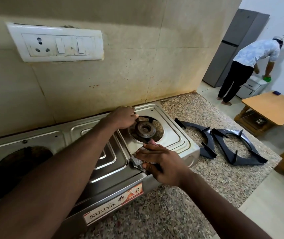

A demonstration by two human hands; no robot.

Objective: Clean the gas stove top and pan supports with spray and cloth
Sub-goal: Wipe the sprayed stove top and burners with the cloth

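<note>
A steel two-burner gas stove [175, 135] stands on a speckled granite counter against the wall. Its right burner [145, 129] sits bare in its round opening. My right hand [161, 163] presses a grey checked cloth [138, 161] flat on the steel just in front of that burner, fingers mostly straight and thumb under the cloth's edge. My left hand [123, 118] reaches to the burner's far left rim, its fingers curled round a dark strut there. Two black pan supports [206, 135] [248, 150] lie on the counter to the right of the stove. No spray bottle is in view.
The left burner opening [19, 169] is dark, partly behind my left arm. A switch plate [56, 44] hangs on the stained tiled wall. Beyond the counter's right end are a wooden table [273, 107], a grey fridge [232, 49] and a person [248, 66] bent over a small cabinet.
</note>
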